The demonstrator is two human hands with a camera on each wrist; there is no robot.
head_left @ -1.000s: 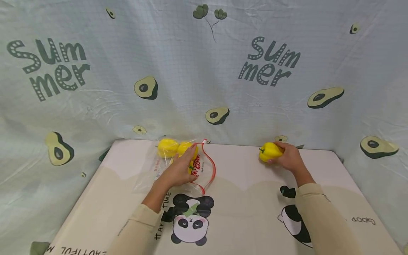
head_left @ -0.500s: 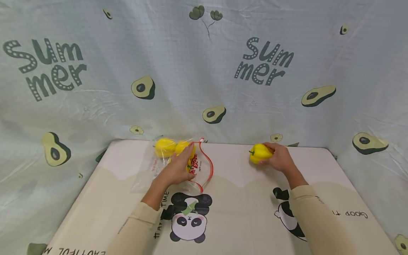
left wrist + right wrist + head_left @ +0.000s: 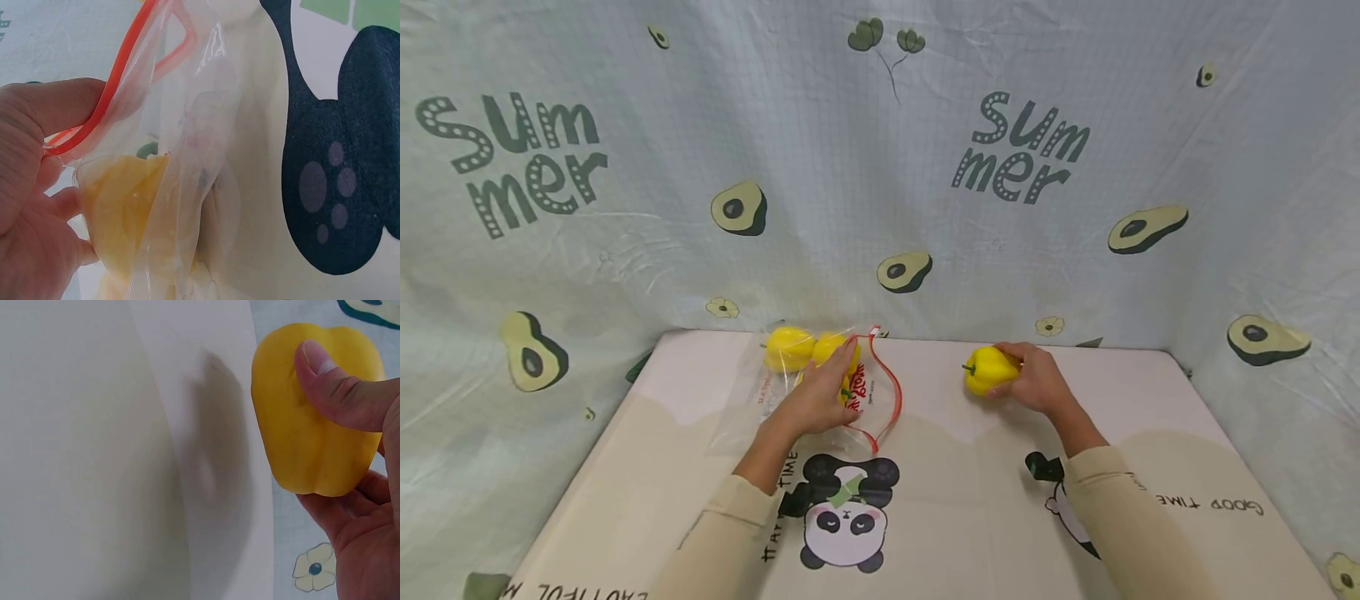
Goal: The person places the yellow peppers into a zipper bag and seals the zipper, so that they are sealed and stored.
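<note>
My right hand (image 3: 1039, 380) holds a yellow bell pepper (image 3: 987, 371) above the table, to the right of the bag. In the right wrist view, the thumb presses on one side of the pepper and the fingers support it from behind and below. A clear plastic zip bag (image 3: 880, 379) with a red zip edge lies at the back left, its mouth parted and facing right. Several yellow bell peppers (image 3: 789, 348) are inside. My left hand (image 3: 812, 398) grips the bag by its mouth. The left wrist view shows the thumb at the red zip edge (image 3: 120, 69).
The table (image 3: 955, 517) wears a cream cover printed with pandas and lettering. A pale curtain (image 3: 820, 250) with avocado prints hangs right behind its back edge and along both sides.
My right hand has carried the yellow bell pepper leftward, closer to the bag. The left hand and the bag stay in place. The head view has shifted slightly.
</note>
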